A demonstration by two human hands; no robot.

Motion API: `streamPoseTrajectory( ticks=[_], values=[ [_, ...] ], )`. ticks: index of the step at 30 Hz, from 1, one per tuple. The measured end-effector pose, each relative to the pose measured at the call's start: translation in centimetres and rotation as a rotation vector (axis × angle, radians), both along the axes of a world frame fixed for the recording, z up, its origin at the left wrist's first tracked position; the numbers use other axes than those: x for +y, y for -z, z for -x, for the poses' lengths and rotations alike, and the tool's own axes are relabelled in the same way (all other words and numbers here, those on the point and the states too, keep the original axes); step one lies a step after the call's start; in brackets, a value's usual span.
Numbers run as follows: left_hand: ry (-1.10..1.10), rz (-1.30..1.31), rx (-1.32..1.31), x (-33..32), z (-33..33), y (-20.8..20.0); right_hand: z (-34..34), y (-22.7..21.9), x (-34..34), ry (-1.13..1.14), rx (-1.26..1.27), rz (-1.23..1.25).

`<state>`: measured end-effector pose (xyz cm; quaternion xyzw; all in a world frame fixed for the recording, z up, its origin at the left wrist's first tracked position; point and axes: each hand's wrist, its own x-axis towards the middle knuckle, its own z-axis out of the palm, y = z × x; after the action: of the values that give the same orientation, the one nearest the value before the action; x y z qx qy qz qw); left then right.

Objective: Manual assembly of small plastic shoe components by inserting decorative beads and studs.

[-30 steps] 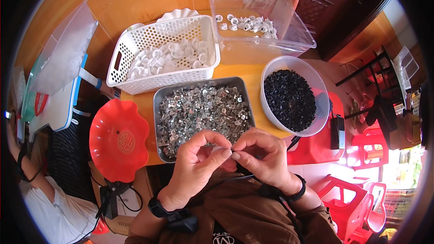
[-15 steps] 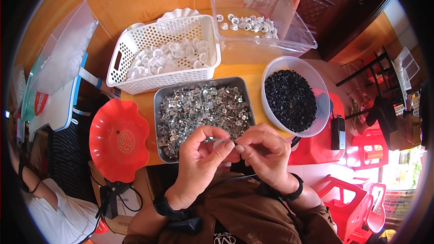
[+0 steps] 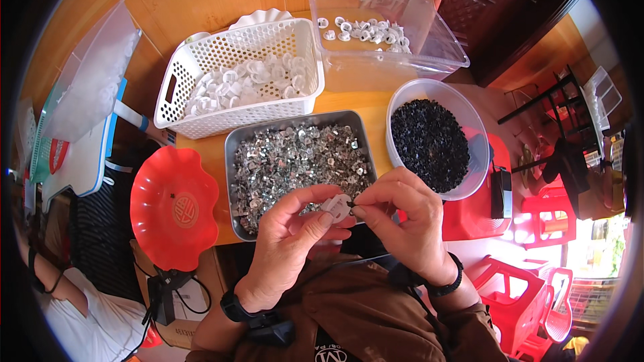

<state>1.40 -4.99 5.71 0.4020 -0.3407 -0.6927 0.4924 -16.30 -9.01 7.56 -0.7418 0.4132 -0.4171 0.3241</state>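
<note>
Between the thumb and fingers of my left hand [image 3: 295, 231] is a small round white plastic part [image 3: 337, 207]. My right hand [image 3: 402, 218] pinches a tiny dark piece [image 3: 351, 204] at the white part's right edge; whether the two are joined I cannot tell. Both hands hover over the near edge of a grey metal tray [image 3: 232, 161] heaped with small shiny metal pieces [image 3: 295, 164]. To the right of the tray stands a round clear tub [image 3: 477, 174] of small black pieces [image 3: 429, 144].
Behind the tray are a white perforated basket [image 3: 235, 117] of white plastic parts and a clear box [image 3: 389, 70] with similar parts. A red scalloped dish [image 3: 171, 181] lies left. Red stools [image 3: 513, 302] stand at right; another person's arm [image 3: 64, 288] shows at lower left.
My left hand has turned so the white part's round face now shows. My right hand has shifted slightly right, with the dark piece visible at its fingertips.
</note>
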Motion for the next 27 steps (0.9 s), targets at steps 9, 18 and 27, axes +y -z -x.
streamPoseTrajectory(
  ticks=[9, 18, 27],
  values=[
    [-0.045, 0.023, 0.007, 0.14, 0.2, -0.33, -0.21, -0.22, 0.11, -0.002, 0.09, 0.034],
    [-0.049, 0.107, -0.083, 0.19, 0.18, 0.06, -0.28, -0.6, 0.19, -0.012, 0.127, 0.048],
    [-0.068, 0.149, -0.119, 0.21, 0.35, 0.5, -0.76, -0.26, 0.15, 0.022, 0.175, 0.186]
  ],
)
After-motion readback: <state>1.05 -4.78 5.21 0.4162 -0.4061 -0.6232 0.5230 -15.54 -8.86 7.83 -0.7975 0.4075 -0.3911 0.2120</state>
